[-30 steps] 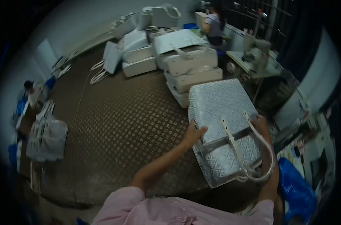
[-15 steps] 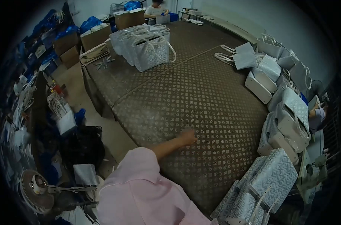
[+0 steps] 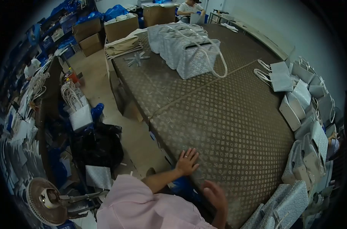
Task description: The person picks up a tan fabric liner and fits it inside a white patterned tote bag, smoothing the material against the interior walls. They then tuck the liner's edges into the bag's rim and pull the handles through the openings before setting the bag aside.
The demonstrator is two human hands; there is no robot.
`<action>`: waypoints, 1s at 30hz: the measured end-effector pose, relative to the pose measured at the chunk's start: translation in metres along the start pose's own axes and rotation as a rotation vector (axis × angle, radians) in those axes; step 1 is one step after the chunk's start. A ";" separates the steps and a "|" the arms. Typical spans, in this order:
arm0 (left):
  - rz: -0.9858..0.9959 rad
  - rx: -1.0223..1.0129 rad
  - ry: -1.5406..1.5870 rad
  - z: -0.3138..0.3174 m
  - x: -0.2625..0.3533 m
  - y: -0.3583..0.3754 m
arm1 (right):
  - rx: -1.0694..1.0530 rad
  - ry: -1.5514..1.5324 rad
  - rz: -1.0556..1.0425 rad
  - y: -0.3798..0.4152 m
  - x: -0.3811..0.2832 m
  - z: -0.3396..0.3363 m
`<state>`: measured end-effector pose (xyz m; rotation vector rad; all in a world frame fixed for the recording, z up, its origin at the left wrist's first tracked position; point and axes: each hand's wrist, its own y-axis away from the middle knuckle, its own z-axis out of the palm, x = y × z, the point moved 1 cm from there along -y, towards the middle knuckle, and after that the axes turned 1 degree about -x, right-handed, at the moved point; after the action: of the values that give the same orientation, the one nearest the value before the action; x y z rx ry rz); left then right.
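Newly entered at lower centre: right hand (image 3: pixel 216 195), blurred, finger state cannot be determined. Left hand (image 3: pixel 186 164) lies spread on tabletop (image 3: pixel 234 141), below frame centre.

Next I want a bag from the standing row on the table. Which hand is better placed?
Probably the left hand: it lies spread on the table, nearer the standing bags. The right hand is farther from them, by the near edge, and blurred. Neither appears to hold anything.

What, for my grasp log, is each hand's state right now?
Left hand: open, resting on the patterned tabletop, nothing visibly held.
Right hand: blurred, open or closed unclear; nothing visibly held.
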<state>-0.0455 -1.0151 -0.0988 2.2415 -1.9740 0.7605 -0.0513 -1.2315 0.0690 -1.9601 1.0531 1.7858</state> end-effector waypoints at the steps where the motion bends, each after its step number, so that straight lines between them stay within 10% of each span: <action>1: 0.026 -0.026 0.037 0.004 0.000 0.003 | -0.001 0.008 -0.011 -0.022 -0.013 0.025; 3: 0.049 -0.063 0.084 -0.007 -0.027 -0.002 | -0.378 0.650 -0.076 -0.062 -0.042 0.077; 6: 0.415 -0.129 0.177 -0.040 -0.071 0.016 | -0.410 0.977 0.195 -0.121 -0.070 0.129; 8: 0.351 -0.484 0.842 -0.076 -0.123 0.027 | -0.334 0.946 0.048 -0.160 -0.081 0.159; 12: -0.163 -0.639 0.560 -0.104 -0.229 0.087 | -0.444 0.870 -0.235 -0.218 -0.128 0.232; 14: -0.260 -0.273 1.120 -0.056 -0.311 0.127 | -0.595 0.939 -0.232 -0.242 -0.128 0.265; 17: -0.581 -0.161 0.776 -0.174 -0.302 0.108 | -0.857 1.017 -0.250 -0.281 -0.112 0.318; 25: -0.429 -0.217 0.626 -0.132 -0.413 0.117 | -1.153 0.888 -0.212 -0.412 -0.100 0.404; 27: -0.666 -0.762 0.488 -0.227 -0.425 0.036 | -0.949 0.882 -0.184 -0.462 -0.101 0.411; 30: -0.681 -0.553 0.689 -0.229 -0.515 0.020 | -0.820 0.934 -0.185 -0.528 -0.138 0.402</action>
<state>-0.1677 -0.4647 -0.1073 1.7742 -0.8768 0.6497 0.0137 -0.5618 -0.0132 -3.4185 0.2340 1.2508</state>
